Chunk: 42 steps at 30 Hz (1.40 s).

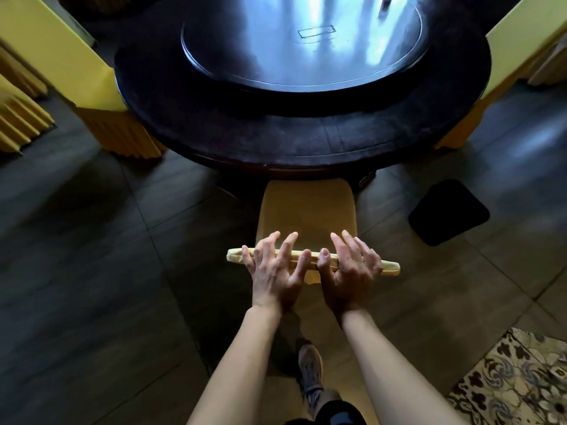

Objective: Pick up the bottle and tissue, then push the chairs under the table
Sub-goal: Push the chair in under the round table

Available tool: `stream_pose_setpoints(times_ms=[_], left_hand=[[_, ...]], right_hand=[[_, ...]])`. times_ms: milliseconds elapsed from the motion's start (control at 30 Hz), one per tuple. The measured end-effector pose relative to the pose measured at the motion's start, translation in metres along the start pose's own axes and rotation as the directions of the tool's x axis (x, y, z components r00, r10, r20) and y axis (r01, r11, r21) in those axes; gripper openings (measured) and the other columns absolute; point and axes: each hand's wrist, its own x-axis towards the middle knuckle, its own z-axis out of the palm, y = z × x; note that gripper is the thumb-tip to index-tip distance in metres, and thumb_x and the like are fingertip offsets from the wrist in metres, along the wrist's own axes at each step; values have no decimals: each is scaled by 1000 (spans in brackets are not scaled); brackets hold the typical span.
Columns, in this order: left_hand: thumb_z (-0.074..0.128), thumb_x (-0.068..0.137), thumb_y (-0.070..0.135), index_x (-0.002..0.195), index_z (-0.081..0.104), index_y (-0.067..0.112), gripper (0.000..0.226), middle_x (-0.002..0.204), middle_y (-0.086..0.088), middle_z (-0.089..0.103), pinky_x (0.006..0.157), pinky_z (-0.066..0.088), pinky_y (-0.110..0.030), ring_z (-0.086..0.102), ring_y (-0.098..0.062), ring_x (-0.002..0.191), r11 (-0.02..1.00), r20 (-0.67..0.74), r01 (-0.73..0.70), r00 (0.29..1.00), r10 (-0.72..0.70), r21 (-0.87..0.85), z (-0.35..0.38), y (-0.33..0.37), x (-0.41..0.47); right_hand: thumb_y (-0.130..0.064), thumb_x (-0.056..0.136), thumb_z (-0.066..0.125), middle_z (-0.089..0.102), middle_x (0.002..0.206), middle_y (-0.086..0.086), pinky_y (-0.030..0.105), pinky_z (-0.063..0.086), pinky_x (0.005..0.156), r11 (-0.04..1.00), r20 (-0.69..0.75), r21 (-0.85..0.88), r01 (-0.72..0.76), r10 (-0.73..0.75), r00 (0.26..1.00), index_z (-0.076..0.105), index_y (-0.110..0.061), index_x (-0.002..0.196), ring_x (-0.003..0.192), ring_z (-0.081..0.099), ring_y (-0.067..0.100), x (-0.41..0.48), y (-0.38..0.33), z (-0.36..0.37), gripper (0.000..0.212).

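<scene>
Restaurant dining room: round table [302, 142] with turntable [303, 53], covered chairs [306, 210].

The table [306, 142] is hiding the front of the chair [306, 210] seat. The hands [276, 268] are covering the middle of the chair's top rail. Frame edges are cutting off the side chairs [61, 56] and the rug [515, 381]. The dark pad [448, 211] is staying unidentifiable.
</scene>
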Motion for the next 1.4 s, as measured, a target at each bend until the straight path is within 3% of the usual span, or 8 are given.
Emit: stream_pose_setpoints(times_ms=[267,567,667,1067,1233,1400], left_hand=[[13,90,79,132,62,32,81,138,-13,56,115,8,-67,48,-34,133,999,-77,7,997,-10,-31,17,11,96],[6,82,87,140,53,38,90,149,-7,45,118,-10,-54,31,-24,144,997,-47,56,997,-58,-46,18,20,187],[16,83,82,140,53,38,82,150,-7,43,118,-10,-54,30,-25,144,996,-35,77,996,-79,-53,18,26,214],[7,84,84,134,58,33,88,146,-8,47,118,-7,-55,32,-27,142,997,-75,62,995,-65,-47,25,28,226],[17,87,79,135,54,37,74,151,-6,42,119,-7,-57,26,-26,146,995,-22,93,995,-94,-21,22,41,222],[17,92,76,148,34,43,67,161,-7,26,120,-10,-56,10,-25,152,997,137,81,987,-82,15,10,41,219]], right_hand=[[-56,97,32,70,123,5,51,38,102,999,-18,-27,30,-30,999,75,-19,112,116,61,28,84,11,52,58],[-52,92,41,70,123,4,51,37,102,998,-31,-29,49,-50,998,74,-21,114,117,61,27,167,13,107,51],[-52,91,41,71,123,3,51,39,101,997,-44,-51,65,-68,997,75,-21,114,116,62,27,192,14,123,51],[-56,95,34,70,125,2,50,38,101,994,-57,-52,91,-94,994,73,-22,118,116,61,26,204,23,129,56],[-54,92,37,70,123,5,49,36,102,996,38,-61,68,-66,997,73,-21,118,116,61,28,208,28,120,55],[-55,90,32,63,135,10,51,26,110,999,238,-49,19,-7,971,66,-17,128,127,53,30,209,23,104,63]])
